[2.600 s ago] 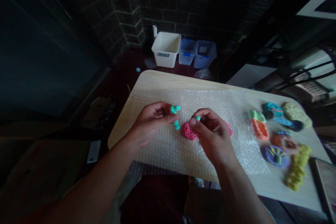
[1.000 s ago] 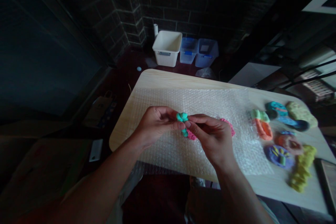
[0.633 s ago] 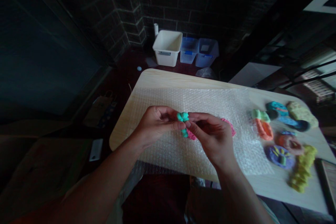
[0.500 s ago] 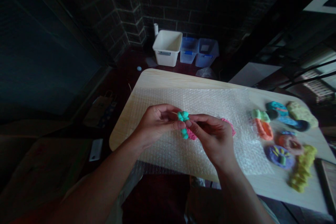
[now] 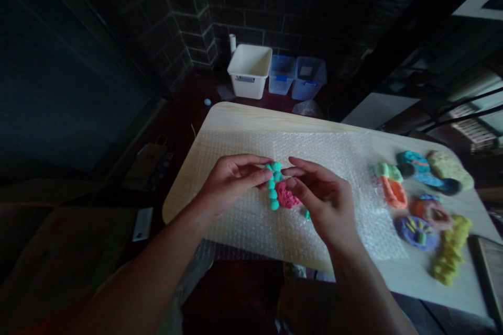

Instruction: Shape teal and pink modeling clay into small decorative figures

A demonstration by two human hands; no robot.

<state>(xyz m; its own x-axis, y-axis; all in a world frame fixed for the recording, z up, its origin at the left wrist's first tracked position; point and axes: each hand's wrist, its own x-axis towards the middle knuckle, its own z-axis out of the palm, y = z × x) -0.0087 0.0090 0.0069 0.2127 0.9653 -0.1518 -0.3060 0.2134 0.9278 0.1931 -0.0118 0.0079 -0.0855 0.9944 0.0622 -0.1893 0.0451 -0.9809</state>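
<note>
Between the thumb and fingers of my left hand (image 5: 231,178) is a chain of small green clay balls (image 5: 272,193), hanging down with a second short row at its top. My right hand (image 5: 318,193) is just to the right, its thumb and fingers parted with nothing seen between them. Behind and below the chain, a pink, rough-textured clay lump (image 5: 287,196) lies on the bubble wrap (image 5: 243,230), partly hidden by my right hand. A small green bit (image 5: 306,213) shows under that hand's thumb.
On the right of the wooden table (image 5: 236,115) lie several clay models, among them an orange and green piece (image 5: 393,191), a purple disc (image 5: 418,233) and a yellow strip (image 5: 451,251). Beyond the far edge stand a white bin (image 5: 249,70) and two clear boxes (image 5: 308,78).
My right hand first brought a green ball to the chain and pressed there with the left. Now its fingers have opened and drawn back right, and more of the chain and pink lump shows.
</note>
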